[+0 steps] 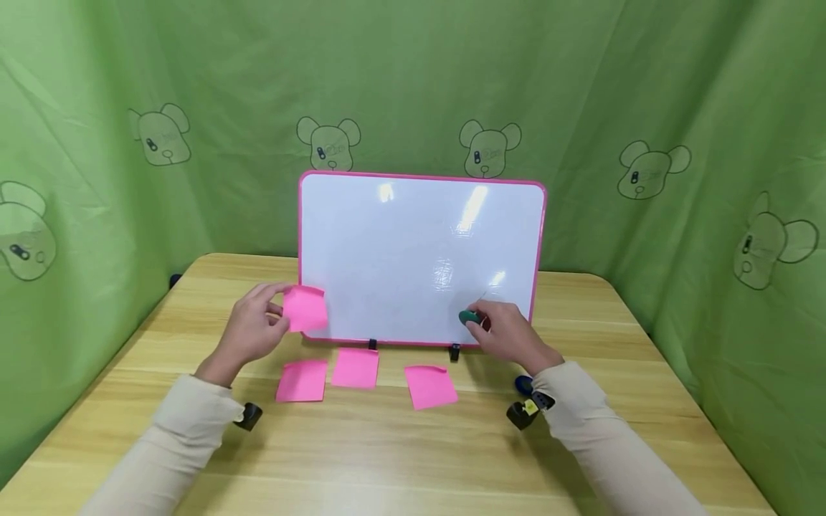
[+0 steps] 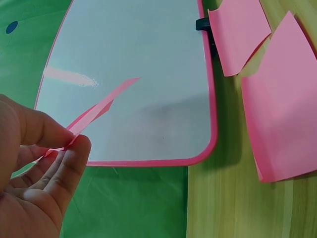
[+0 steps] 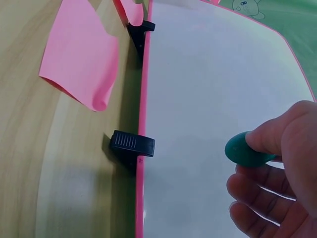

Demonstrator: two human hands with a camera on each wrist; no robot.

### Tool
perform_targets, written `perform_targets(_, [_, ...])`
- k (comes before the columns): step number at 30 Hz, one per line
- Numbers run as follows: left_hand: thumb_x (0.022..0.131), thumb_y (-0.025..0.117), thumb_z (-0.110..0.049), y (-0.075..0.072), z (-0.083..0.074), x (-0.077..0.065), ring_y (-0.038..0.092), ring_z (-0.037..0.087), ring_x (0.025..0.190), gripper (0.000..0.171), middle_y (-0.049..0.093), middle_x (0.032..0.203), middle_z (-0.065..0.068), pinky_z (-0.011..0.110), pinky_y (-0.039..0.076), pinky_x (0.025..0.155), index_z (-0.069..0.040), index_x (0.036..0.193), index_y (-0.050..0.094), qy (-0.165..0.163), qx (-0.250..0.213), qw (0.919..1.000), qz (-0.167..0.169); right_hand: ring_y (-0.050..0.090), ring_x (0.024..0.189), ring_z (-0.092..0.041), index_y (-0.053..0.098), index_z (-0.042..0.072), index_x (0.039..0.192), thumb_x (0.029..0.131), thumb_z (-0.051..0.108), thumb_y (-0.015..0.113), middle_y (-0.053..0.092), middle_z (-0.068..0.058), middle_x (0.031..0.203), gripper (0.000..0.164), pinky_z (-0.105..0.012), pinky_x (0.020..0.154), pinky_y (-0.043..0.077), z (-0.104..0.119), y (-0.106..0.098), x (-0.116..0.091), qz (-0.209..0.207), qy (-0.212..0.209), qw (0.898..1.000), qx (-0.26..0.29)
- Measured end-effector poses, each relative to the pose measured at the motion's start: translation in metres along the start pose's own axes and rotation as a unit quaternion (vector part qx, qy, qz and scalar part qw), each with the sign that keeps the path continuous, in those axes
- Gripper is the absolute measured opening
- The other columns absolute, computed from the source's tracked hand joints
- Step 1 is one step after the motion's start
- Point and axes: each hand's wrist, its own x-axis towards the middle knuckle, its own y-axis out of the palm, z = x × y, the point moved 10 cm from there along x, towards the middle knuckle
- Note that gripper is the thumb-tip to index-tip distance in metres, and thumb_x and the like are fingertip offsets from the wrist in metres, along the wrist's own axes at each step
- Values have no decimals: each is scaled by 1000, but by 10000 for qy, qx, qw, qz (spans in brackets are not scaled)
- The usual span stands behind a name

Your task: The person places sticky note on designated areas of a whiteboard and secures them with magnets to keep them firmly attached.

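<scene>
A whiteboard (image 1: 419,251) with a pink frame stands upright on the table. My left hand (image 1: 254,324) pinches a pink sticky note (image 1: 305,309) by its left side, in front of the board's lower left corner. In the left wrist view this note (image 2: 101,106) shows nearly edge-on, between thumb and fingers. Near the lower right of the board, my right hand (image 1: 506,331) pinches a round green magnet (image 1: 470,317) between thumb and fingers. The right wrist view shows the green magnet (image 3: 246,150) close over the white surface.
Three more pink notes lie before the board: a left one (image 1: 302,381), a middle one (image 1: 355,368) and a right one (image 1: 431,387). Black clips (image 1: 454,352) hold the board's bottom edge. A round blue piece (image 1: 524,385) lies beside my right wrist. Green curtains (image 1: 413,72) surround the table.
</scene>
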Motion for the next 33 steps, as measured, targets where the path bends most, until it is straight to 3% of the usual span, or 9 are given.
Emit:
perform_targets(17, [79, 57, 7, 10, -2, 9, 66, 31, 87, 52, 53, 119, 21, 31, 57, 65, 4, 130, 53, -24, -301, 9994, -188, 53, 68, -17, 68, 3, 100, 90, 14, 67, 61, -1, 77, 15, -31, 60, 47, -3, 3, 15, -89, 116, 9998, 112])
perform_targets(33, [75, 56, 10, 13, -7, 22, 65, 31, 86, 55, 54, 122, 21, 32, 57, 63, 5, 130, 53, 6, -456, 9981, -411, 56, 74, -18, 67, 2, 106, 91, 15, 66, 63, -4, 83, 20, -31, 63, 49, -3, 8, 29, 140, 440, 9980, 421])
